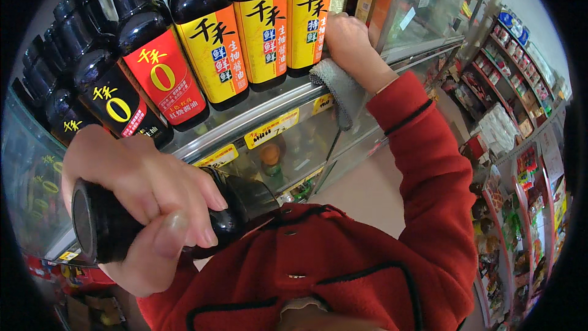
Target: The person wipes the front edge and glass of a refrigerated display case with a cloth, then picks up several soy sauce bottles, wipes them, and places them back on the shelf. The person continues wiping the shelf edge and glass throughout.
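My left hand [147,197] grips a dark soy sauce bottle [110,225] by its neck and capped end, with the cap towards the camera. The body of that bottle runs down in front of my red jacket, partly hidden by my fingers. On the glass shelf, my right hand [351,39] is closed over a grey cloth [339,92], which drapes over the metal front edge. Its fingertips are hidden. Just left of it stands a yellow-labelled soy sauce bottle [305,32]. A red-labelled bottle [163,73] and a black-labelled bottle [121,105] stand nearer my left hand.
Several more bottles [41,73] crowd the shelf's left end. Price tags [273,128] line the metal shelf edge [248,115]. A glass panel [422,9] stands right of the bottles. Racks of packaged goods [519,69] rise at the far right. Cardboard [94,312] lies lower left.
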`<act>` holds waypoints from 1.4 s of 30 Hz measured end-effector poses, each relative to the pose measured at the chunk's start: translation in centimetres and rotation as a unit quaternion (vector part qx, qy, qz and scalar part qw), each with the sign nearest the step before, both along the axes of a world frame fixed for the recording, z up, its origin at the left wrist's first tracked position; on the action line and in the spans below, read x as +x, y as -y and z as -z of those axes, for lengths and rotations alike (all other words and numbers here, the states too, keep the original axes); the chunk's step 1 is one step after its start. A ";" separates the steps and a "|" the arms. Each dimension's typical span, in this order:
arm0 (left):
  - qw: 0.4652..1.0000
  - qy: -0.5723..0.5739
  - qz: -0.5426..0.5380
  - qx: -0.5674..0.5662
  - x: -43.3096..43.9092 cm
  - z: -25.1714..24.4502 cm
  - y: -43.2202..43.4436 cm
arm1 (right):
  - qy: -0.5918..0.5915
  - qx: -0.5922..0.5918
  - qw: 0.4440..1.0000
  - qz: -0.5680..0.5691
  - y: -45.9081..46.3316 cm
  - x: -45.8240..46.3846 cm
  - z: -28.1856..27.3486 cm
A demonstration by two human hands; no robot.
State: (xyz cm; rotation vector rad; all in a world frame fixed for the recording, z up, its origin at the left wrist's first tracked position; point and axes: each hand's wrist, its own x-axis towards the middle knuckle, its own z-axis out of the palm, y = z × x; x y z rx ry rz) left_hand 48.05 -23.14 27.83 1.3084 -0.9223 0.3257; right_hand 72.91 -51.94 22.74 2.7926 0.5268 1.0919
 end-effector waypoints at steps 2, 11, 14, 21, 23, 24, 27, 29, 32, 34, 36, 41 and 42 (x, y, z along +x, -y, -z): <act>1.000 -0.007 0.013 0.009 0.1 -0.1 -0.1 | -0.080 0.049 0.995 -0.036 -0.1 -0.1 -0.3; 0.999 -0.019 0.030 0.024 0.2 0.1 -0.2 | -0.151 -0.104 0.981 -0.058 0.8 -3.1 -0.7; 0.999 -0.022 0.015 0.027 0.3 0.2 -0.3 | -0.178 -0.104 0.978 -0.019 0.2 -3.3 -1.1; 1.000 -0.009 0.014 0.024 0.2 0.4 -0.5 | -0.198 -0.144 0.969 0.033 -0.1 -2.1 -1.9; 1.000 -0.017 0.020 0.016 0.2 0.3 -0.5 | -0.168 -0.154 0.974 0.015 0.0 -2.3 -1.8; 0.999 -0.014 0.028 0.017 0.2 0.2 -0.6 | -0.147 -0.157 0.977 0.007 0.2 -2.6 -1.9; 0.999 0.007 0.048 0.025 0.4 -0.3 -0.7 | -0.073 -0.155 0.983 -0.062 0.8 -4.9 -1.4; 0.999 0.010 0.047 0.026 0.6 -0.6 -0.6 | -0.063 -0.092 0.977 -0.179 1.5 -7.5 -0.6; 0.999 -0.032 0.001 -0.035 0.1 -0.3 0.2 | -0.046 0.041 0.945 -0.322 1.5 -11.4 1.8; 0.998 -0.024 -0.023 -0.053 0.1 0.0 0.6 | -0.113 0.093 0.914 -0.379 1.6 -13.8 4.2; 0.999 -0.029 -0.012 -0.045 0.3 0.0 0.8 | -0.243 0.045 0.921 -0.300 1.9 -15.9 6.9; 0.999 -0.032 -0.008 -0.015 0.5 0.0 1.1 | -0.359 0.359 0.842 -0.181 4.3 -16.5 11.1; 0.999 -0.027 -0.033 -0.013 0.3 0.1 1.4 | -0.329 0.334 0.865 -0.178 4.5 -16.6 11.7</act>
